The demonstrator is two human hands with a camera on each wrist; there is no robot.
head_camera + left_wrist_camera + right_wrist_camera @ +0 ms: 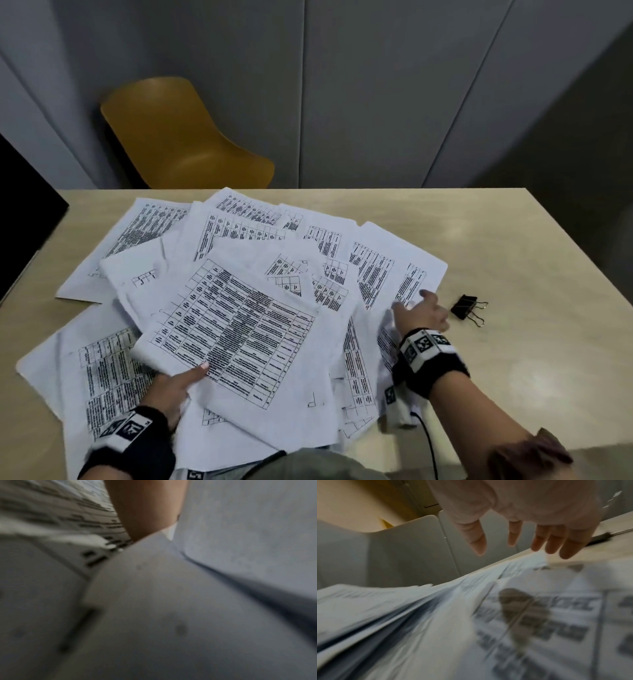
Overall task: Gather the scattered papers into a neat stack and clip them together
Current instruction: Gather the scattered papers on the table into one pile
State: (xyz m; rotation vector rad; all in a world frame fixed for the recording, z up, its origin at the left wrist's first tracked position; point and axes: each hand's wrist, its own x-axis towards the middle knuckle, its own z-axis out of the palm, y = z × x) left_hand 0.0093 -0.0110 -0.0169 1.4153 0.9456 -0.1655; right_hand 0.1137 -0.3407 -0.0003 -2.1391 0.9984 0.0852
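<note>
Several printed sheets [239,325] lie fanned and overlapping across the beige table [513,246]. My left hand [171,387] holds the near-left corner of the top table-printed sheet, thumb on top and fingers hidden beneath. In the left wrist view only blurred paper [171,601] and one finger [147,509] show. My right hand [421,310] is at the pile's right edge with fingers straight and spread; the right wrist view shows the right hand [513,539] open just above the papers [419,615]. A black binder clip [466,306] lies on the table just right of that hand, also visible as the binder clip [599,539].
A yellow chair [185,137] stands behind the table's far edge against grey wall panels. A black object [24,212] sits at the table's left. A thin black cable [428,442] runs along my right forearm. Bare tabletop lies to the right of the clip.
</note>
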